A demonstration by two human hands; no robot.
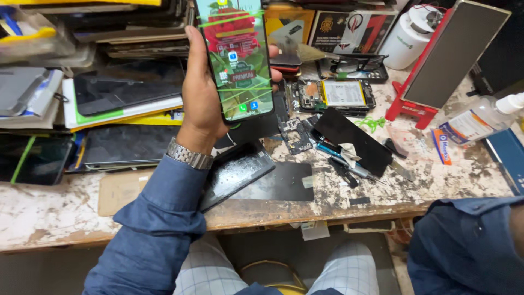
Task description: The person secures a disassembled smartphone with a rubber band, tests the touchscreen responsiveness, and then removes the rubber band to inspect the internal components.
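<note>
- your left hand (203,98) is wrapped around a lit smartphone (236,57), thumb along its left edge and fingertips curling over the right edge; it's held upright above the back of the workbench (65,210).
- your right hand isn't in view, only its blue sleeve (464,240) at the lower right, so its grip can't be told.
- the hold looks like a one-hand edge grip; if it loosens, the phone could drop onto the black panel (236,172) and the circuit board (296,135) right under it.
- green streaks cross the screen; squeezing harder might worsen whatever damage is there.
- close by lie an opened phone with its battery showing (337,94), a loose dark screen (352,139), small tools (345,163), a spray bottle (480,117) and stacked devices (117,93), crowding any spot for setting it down.
</note>
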